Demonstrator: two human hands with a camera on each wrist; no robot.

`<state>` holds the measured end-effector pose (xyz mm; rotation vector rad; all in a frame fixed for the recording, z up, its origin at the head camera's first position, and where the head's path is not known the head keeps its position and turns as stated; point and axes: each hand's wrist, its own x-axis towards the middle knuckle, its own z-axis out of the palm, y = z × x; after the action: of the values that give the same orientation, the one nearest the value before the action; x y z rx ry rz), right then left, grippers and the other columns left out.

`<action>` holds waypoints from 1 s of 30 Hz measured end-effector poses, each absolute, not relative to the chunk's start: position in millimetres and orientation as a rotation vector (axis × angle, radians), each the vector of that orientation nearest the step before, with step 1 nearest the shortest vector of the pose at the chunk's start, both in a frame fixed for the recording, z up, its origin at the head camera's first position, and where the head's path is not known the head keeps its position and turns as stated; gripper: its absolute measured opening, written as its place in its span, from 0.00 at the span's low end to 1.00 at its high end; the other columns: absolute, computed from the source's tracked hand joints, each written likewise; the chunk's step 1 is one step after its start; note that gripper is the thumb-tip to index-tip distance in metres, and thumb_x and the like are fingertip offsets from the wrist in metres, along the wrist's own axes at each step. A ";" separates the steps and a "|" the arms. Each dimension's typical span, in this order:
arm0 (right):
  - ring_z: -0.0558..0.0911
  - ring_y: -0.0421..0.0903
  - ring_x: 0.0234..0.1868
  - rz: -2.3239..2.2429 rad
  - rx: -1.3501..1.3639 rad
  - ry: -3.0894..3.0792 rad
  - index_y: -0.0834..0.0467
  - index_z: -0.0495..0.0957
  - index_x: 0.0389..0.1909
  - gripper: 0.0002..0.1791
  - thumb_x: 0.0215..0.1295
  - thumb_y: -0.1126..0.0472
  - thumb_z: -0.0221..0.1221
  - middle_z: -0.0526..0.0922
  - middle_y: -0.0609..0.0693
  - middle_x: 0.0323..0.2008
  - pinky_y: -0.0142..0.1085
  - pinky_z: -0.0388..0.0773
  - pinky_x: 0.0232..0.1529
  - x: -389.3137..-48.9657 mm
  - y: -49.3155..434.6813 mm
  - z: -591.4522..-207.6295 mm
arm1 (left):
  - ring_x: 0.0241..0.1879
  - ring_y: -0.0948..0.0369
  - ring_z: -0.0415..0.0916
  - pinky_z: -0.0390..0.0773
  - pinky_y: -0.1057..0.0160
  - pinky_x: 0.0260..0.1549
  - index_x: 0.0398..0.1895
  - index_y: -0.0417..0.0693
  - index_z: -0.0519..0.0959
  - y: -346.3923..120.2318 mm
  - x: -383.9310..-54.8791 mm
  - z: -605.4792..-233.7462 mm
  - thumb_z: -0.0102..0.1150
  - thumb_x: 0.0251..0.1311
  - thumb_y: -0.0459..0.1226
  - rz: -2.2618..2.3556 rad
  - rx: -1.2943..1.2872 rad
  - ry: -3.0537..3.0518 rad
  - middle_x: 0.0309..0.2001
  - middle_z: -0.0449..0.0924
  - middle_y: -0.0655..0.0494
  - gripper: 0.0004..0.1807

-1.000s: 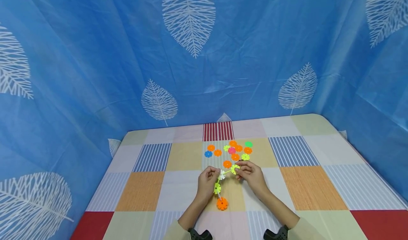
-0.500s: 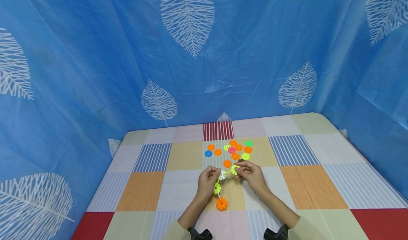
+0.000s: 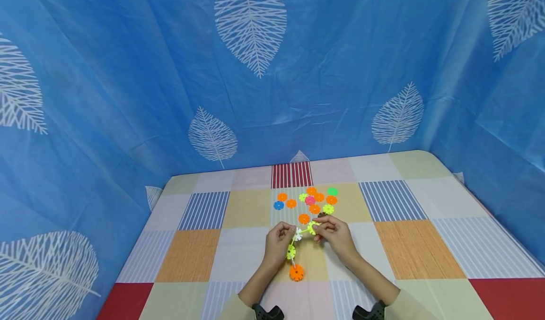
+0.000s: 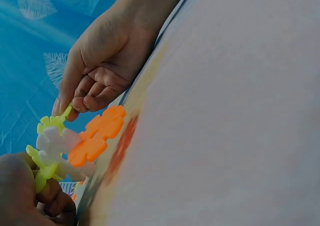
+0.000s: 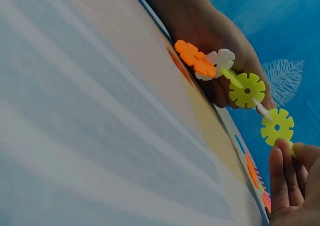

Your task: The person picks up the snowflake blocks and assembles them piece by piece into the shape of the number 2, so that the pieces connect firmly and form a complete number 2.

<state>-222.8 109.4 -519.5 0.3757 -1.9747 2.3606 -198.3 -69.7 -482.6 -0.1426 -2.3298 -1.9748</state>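
A chain of interlocking snowflake discs hangs between both hands above the table. In the head view my left hand (image 3: 276, 245) pinches it near the white disc (image 3: 298, 235). My right hand (image 3: 335, 235) pinches the chain's far end, by a yellow disc (image 3: 312, 228). Below the left fingers hang another yellow disc (image 3: 291, 252) and, at the bottom, an orange disc (image 3: 296, 272). The right wrist view shows the right hand (image 5: 292, 186) gripping a yellow piece at the edge of a yellow disc (image 5: 277, 127). In the left wrist view the left hand (image 4: 20, 191) grips yellow pieces beside a white disc (image 4: 52, 141).
Beyond the hands several loose discs lie on the patchwork tablecloth (image 3: 251, 249): orange ones (image 3: 291, 203), a blue one (image 3: 278, 205), a pink one (image 3: 310, 200), a green one (image 3: 332, 192) and a dark one (image 3: 322, 214). A blue leaf-print curtain (image 3: 323, 74) surrounds the table.
The yellow disc at my right fingers has dipped slightly and shifted a little left. More of the dark disc beyond that hand shows now. Both hands keep hold of the chain.
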 end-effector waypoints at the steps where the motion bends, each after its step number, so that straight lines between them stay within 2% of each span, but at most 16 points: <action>1: 0.80 0.44 0.21 2.365 0.392 -1.976 0.76 0.73 0.43 0.14 0.59 0.71 0.59 0.78 0.60 0.23 0.36 0.80 0.28 -223.0 109.2 -519.6 | 0.17 0.69 0.61 0.62 0.75 0.17 0.33 0.33 0.77 -69.4 -198.1 -482.7 0.54 0.62 0.33 -1.965 -0.145 -2.330 0.19 0.68 0.57 0.08; 9: 0.80 0.43 0.21 2.397 0.429 -1.964 0.77 0.72 0.45 0.16 0.59 0.70 0.59 0.79 0.57 0.23 0.37 0.80 0.28 -225.1 107.4 -518.8 | 0.17 0.69 0.61 0.63 0.75 0.17 0.34 0.33 0.75 -68.3 -198.9 -482.5 0.52 0.64 0.32 -1.927 -0.203 -2.328 0.20 0.68 0.57 0.07; 16: 0.78 0.43 0.26 2.258 0.450 -2.024 0.70 0.75 0.49 0.18 0.60 0.65 0.59 0.78 0.57 0.29 0.35 0.79 0.30 -226.3 106.8 -521.2 | 0.17 0.70 0.60 0.62 0.75 0.18 0.33 0.35 0.75 -69.8 -197.0 -482.8 0.52 0.64 0.33 -1.876 -0.168 -2.330 0.19 0.67 0.55 0.07; 20: 0.78 0.47 0.28 2.152 0.524 -2.059 0.69 0.74 0.51 0.19 0.58 0.68 0.60 0.78 0.61 0.31 0.33 0.78 0.30 -228.4 104.4 -522.0 | 0.17 0.70 0.59 0.62 0.74 0.18 0.31 0.37 0.77 -71.3 -197.2 -482.5 0.54 0.62 0.33 -1.824 -0.161 -2.299 0.20 0.70 0.55 0.06; 23: 0.79 0.48 0.28 2.071 0.615 -2.080 0.71 0.70 0.53 0.22 0.56 0.72 0.60 0.80 0.63 0.31 0.31 0.77 0.29 -229.0 101.6 -519.0 | 0.20 0.70 0.63 0.65 0.74 0.20 0.35 0.38 0.80 -72.3 -198.4 -483.1 0.55 0.62 0.35 -1.819 -0.187 -2.282 0.24 0.75 0.53 0.07; 27: 0.80 0.48 0.29 1.944 0.721 -2.137 0.73 0.67 0.53 0.25 0.54 0.74 0.61 0.81 0.61 0.30 0.31 0.77 0.30 -223.9 97.4 -505.4 | 0.21 0.70 0.65 0.65 0.75 0.20 0.39 0.38 0.81 -72.9 -199.6 -484.0 0.56 0.62 0.36 -1.834 -0.235 -2.294 0.26 0.77 0.50 0.10; 30: 0.79 0.48 0.29 1.794 0.717 -2.189 0.72 0.70 0.50 0.21 0.55 0.73 0.61 0.82 0.59 0.29 0.32 0.77 0.30 -220.8 94.4 -494.6 | 0.19 0.70 0.63 0.63 0.75 0.18 0.38 0.37 0.82 -72.9 -199.9 -484.0 0.58 0.60 0.35 -1.843 -0.231 -2.301 0.24 0.77 0.49 0.09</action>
<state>-220.8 94.4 -494.6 0.7170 -2.1893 1.7935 -199.9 -72.9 -484.0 -0.2308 -2.3013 -1.8427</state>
